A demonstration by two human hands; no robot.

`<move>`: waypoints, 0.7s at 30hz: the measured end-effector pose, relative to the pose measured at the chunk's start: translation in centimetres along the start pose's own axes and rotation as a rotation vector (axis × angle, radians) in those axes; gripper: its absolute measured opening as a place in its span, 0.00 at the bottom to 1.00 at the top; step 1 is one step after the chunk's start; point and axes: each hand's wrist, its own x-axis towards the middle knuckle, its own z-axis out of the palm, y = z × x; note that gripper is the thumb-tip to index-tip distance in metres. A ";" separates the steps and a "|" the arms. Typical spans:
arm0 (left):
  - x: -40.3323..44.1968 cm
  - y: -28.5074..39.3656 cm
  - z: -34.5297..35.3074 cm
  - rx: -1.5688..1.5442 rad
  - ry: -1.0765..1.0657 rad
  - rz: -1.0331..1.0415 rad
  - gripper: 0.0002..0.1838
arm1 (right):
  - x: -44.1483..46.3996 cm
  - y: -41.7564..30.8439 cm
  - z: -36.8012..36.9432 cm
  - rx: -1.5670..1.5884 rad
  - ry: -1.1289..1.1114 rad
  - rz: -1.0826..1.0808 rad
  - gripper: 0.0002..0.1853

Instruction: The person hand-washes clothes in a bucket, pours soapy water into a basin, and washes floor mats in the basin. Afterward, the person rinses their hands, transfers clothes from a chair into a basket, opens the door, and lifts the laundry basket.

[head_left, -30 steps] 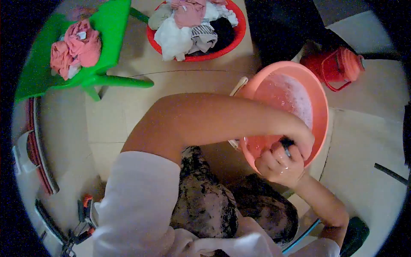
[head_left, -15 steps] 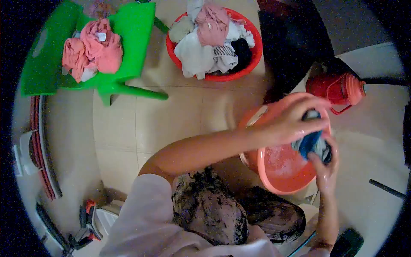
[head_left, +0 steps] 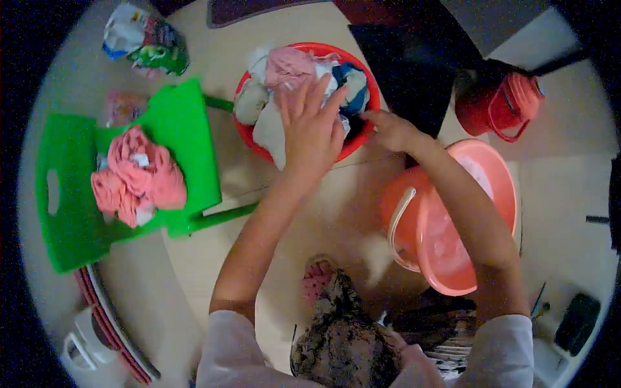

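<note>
My left hand (head_left: 312, 126) lies with spread fingers on the heaped laundry in a red basin (head_left: 244, 134). Under and around its fingers are a pink garment (head_left: 288, 66) and a white cloth (head_left: 268, 132). A blue and pale grey-green garment (head_left: 350, 84) rests at the right side of the heap. My right hand (head_left: 396, 132) is at the basin's right rim, its fingers reaching toward the rim and apparently holding nothing. Below my right forearm stands a peach bucket (head_left: 420, 258) with foamy water inside and a white handle (head_left: 399, 223).
A green plastic chair (head_left: 194, 149) on the left carries coral-pink clothing (head_left: 145, 171). Behind it stands a colourful plastic packet (head_left: 145, 42). A red jug (head_left: 498, 110) is at the right. A dark mat or cloth (head_left: 407, 64) lies beyond the basin.
Both hands have moved from the bucket to the red basin, up and left. The blue garment, held over the bucket before, now lies on the laundry heap, let go. The view has shifted.
</note>
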 end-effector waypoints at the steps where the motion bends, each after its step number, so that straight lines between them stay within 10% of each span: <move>1: 0.9 -0.3 1.2 0.195 -0.091 0.118 0.20 | -1.8 -1.0 -0.8 -0.046 0.144 -0.066 0.24; 11: 1.1 -5.4 19.2 0.334 -0.177 0.116 0.26 | -20.1 -2.7 -4.8 0.079 0.280 -0.007 0.15; 21: -2.5 0.5 15.1 0.193 -0.423 0.265 0.26 | -26.6 -3.7 -5.2 0.233 0.362 0.199 0.13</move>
